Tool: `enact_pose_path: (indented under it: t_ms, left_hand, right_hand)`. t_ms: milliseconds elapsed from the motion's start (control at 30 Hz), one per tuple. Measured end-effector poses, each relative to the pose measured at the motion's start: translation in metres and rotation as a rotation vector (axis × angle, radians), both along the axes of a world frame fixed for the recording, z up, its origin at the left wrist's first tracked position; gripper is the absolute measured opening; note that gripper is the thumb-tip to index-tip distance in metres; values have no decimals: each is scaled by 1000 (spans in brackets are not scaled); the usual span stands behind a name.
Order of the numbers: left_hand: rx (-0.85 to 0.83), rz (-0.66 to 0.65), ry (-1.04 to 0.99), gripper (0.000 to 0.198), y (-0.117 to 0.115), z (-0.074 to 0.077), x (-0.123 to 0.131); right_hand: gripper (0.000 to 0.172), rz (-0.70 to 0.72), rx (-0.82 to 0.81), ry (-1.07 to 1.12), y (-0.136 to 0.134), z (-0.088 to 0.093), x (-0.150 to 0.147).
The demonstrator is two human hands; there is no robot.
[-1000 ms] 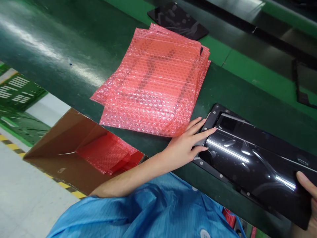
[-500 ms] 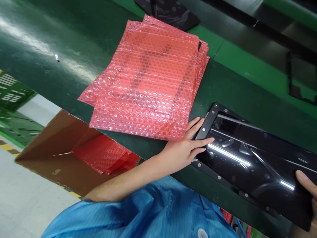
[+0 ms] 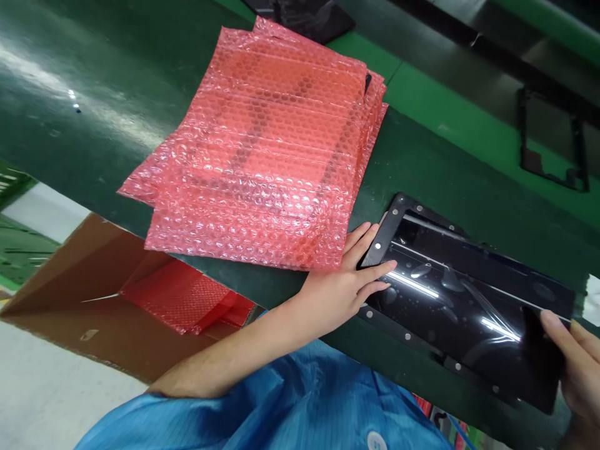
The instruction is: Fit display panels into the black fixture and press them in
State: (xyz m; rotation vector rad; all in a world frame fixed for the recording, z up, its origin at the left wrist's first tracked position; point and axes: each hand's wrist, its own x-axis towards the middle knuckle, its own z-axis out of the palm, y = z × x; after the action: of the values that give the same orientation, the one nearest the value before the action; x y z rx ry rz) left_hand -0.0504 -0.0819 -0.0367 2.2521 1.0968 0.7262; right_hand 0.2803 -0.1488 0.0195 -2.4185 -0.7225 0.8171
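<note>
A glossy black panel [image 3: 450,294] with a thin clear film and silver round spots along its border lies tilted over the bench at the right. My left hand [image 3: 342,284] is at its left end, with some fingers stretched over the top and others against the edge; the grip underneath is hidden. My right hand [image 3: 574,362] holds the right end, thumb on the upper face and the other fingers partly out of sight. Beside my left hand lies a stack of pink bubble-wrap bags [image 3: 262,144], with dark shapes showing through the top one.
A cardboard box [image 3: 60,306] with red bubble bags [image 3: 182,294] stands below the bench edge at left. Beyond the green bench [image 3: 435,169], a black frame [image 3: 553,144] lies at right and a dark flat part [image 3: 309,19] at the top. Green crates [image 3: 32,237] sit at far left.
The view has shifted a little, so the bag stack appears further left. The right end of the panel and my right hand show more fully; both hands stay on the panel.
</note>
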Motion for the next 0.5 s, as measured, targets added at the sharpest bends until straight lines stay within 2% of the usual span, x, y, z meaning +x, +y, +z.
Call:
enact_pose_path:
  t_ms: [100,167,200,267,367,433,500]
  left_hand:
    - [22,4,3,32,2,-2,0]
    - [39,4,20,31,5,-4,-2]
    - [47,0,38,31,6,-3,-4]
    - [73,-15,97,31,7,-1,-8]
    - [160,-1,218,31,6,11,-6]
    - [242,25,273,34,2,21,7]
    - [303,-51,278,40,-6,31,31]
  right_hand:
    - [67,216,-326,-297,10,5,12]
    - [74,337,-481,-408,18,8,15]
    - [75,384,-498,-405,21,9,14]
    - [77,437,-441,-346,25,11,12]
    - [72,439,-280,-291,29,11,16]
    - [68,444,-227,-308,33,8,24]
    - [65,451,-221,-304,39,2,35]
